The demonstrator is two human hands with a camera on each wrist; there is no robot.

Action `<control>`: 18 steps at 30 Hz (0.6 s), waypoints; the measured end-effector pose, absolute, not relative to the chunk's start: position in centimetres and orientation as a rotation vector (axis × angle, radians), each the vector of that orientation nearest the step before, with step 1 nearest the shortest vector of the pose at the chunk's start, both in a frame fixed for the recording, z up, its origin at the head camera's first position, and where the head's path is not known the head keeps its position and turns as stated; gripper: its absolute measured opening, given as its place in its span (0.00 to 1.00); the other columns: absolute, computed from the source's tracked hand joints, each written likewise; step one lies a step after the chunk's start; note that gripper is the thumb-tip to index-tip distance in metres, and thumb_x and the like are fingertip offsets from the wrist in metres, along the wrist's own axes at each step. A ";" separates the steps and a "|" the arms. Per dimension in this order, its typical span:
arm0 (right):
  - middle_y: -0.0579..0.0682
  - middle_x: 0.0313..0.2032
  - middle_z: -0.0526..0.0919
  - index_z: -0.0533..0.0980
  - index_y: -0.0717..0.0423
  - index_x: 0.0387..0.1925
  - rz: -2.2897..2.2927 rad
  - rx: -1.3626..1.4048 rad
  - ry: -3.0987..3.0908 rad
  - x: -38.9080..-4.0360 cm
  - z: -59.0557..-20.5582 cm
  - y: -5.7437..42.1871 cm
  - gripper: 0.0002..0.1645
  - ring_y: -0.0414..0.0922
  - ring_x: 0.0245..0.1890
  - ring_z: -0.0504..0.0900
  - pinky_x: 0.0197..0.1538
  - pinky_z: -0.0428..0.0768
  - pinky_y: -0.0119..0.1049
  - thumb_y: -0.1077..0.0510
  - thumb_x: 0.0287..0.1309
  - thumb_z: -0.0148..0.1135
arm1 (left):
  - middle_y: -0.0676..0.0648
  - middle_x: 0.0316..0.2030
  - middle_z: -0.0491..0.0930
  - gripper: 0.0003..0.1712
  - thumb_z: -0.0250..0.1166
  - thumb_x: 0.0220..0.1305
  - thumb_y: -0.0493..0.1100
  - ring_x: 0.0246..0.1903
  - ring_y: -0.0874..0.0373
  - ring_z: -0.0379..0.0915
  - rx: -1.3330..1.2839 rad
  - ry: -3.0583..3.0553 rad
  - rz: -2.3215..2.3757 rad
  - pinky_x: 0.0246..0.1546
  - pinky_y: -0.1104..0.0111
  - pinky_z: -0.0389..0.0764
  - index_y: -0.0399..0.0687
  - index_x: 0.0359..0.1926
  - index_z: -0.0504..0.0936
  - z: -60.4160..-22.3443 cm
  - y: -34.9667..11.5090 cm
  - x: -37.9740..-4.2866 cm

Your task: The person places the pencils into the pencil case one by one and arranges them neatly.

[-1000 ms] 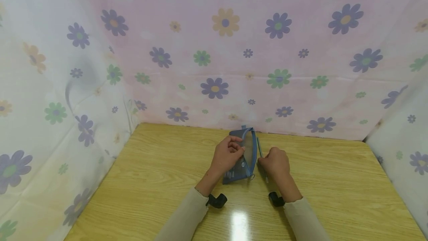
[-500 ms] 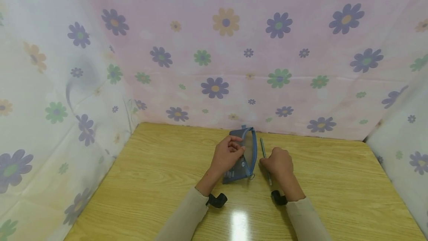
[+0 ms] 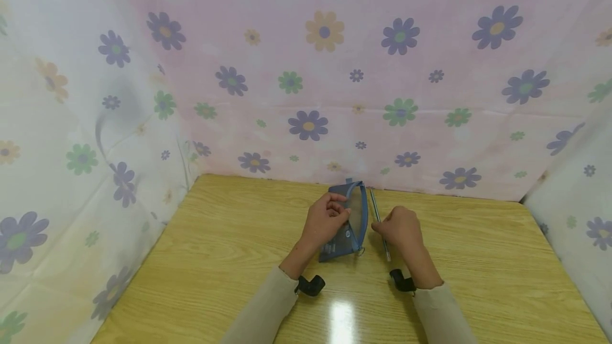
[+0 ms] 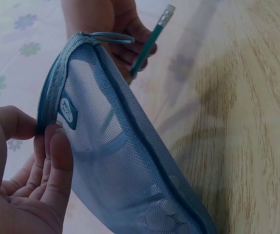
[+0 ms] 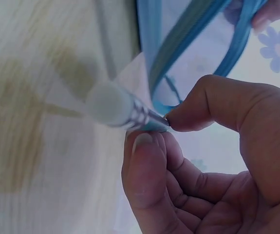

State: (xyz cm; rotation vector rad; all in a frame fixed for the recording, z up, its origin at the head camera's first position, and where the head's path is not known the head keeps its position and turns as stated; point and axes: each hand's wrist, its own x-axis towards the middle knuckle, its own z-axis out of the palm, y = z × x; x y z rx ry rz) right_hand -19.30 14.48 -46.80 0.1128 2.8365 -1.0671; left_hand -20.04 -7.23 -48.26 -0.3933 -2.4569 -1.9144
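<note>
My left hand [image 3: 325,222] pinches the zipped edge of a blue mesh pouch [image 4: 115,146], thumb outside and fingers against its side. The pouch's mouth gapes toward the right in the head view, and a small round label [image 4: 67,110] shows near its zipper [image 5: 183,41]. Just right of that mouth, my right hand [image 3: 401,227] pinches a green pencil [image 3: 375,208] between thumb and fingers. The pencil's white eraser [image 5: 109,104] and metal band point back toward me; its far end lies alongside the pouch, outside it.
A metal ring [image 4: 111,37] hangs at the pouch's near corner. Black wrist-camera mounts [image 3: 311,286] sit below both hands, low over the wooden table [image 3: 229,227]. Flowered cloth [image 3: 268,68] walls off the back and both sides.
My right hand has shifted a little right with the pencil, whose far end then moved away from me and back toward the pouch. My left hand and the pouch stay put.
</note>
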 end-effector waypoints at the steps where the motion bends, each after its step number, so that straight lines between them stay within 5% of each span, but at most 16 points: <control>1: 0.44 0.08 0.72 0.76 0.54 0.07 -1.066 0.103 2.839 -19.3 -46.7 14.5 0.27 0.40 0.10 0.66 0.18 0.67 0.33 0.54 0.60 0.72 | 0.46 0.35 0.84 0.17 0.68 0.74 0.40 0.28 0.61 0.80 -0.394 -2.458 -1.916 0.29 0.70 0.78 0.39 0.59 0.81 -48.3 -7.2 -20.1; 9: 0.46 0.14 0.81 0.87 0.62 0.19 -1.113 0.049 2.849 -19.1 -45.9 14.3 0.17 0.44 0.16 0.77 0.24 0.76 0.38 0.55 0.59 0.72 | 0.46 0.35 0.84 0.17 0.68 0.74 0.40 0.28 0.60 0.80 -0.407 -2.448 -1.924 0.29 0.70 0.78 0.39 0.59 0.81 -48.4 -7.2 -20.1; 18: 0.53 0.23 0.86 0.87 0.70 0.34 -1.504 0.015 2.574 -19.1 -45.7 14.2 0.13 0.47 0.24 0.85 0.34 0.87 0.43 0.60 0.64 0.66 | 0.44 0.35 0.84 0.16 0.68 0.74 0.41 0.29 0.56 0.81 -0.408 -2.434 -1.932 0.29 0.69 0.78 0.41 0.58 0.82 -48.5 -7.2 -20.1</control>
